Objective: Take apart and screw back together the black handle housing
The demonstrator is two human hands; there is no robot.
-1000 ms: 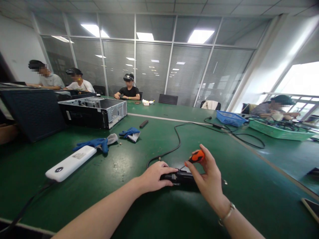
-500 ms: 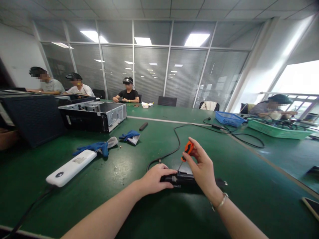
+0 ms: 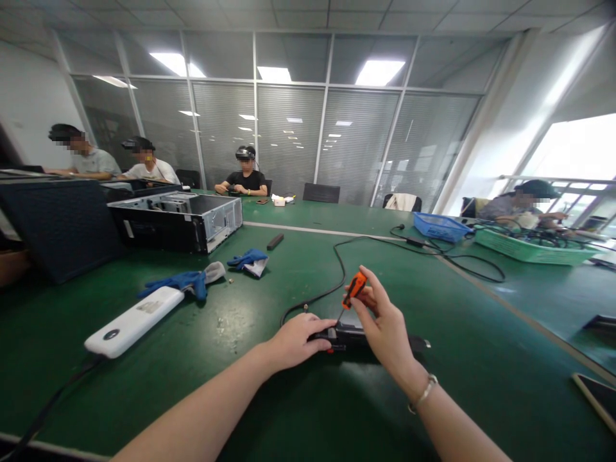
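A long black device (image 3: pixel 353 337) with a grey patch on top lies on the green table in front of me; I cannot make out its kind. My left hand (image 3: pixel 297 341) grips its left end, thumb on the near side and fingers over the top. Between the fingertips of my right hand (image 3: pixel 386 324) is an orange-and-black screwdriver (image 3: pixel 355 290), tilted, its shaft pointing down to the device beside my left fingertips. The exact contact of its tip is too small to tell. A black cable (image 3: pixel 317 296) runs from near the device's left end toward the back right.
On the left lie a white elongated device (image 3: pixel 137 321), blue-and-grey gloves (image 3: pixel 185 282) and an open computer case (image 3: pixel 168 224). A dark bar (image 3: pixel 275 242) lies farther back. Blue (image 3: pixel 440 228) and green baskets (image 3: pixel 534 247) stand right; a phone (image 3: pixel 597 401) rests near the right edge. Several people sit around.
The screwdriver handle leans further right, and its tip has shifted slightly left with my right hand. The black device appears turned a little, with a red spot now showing under my left thumb.
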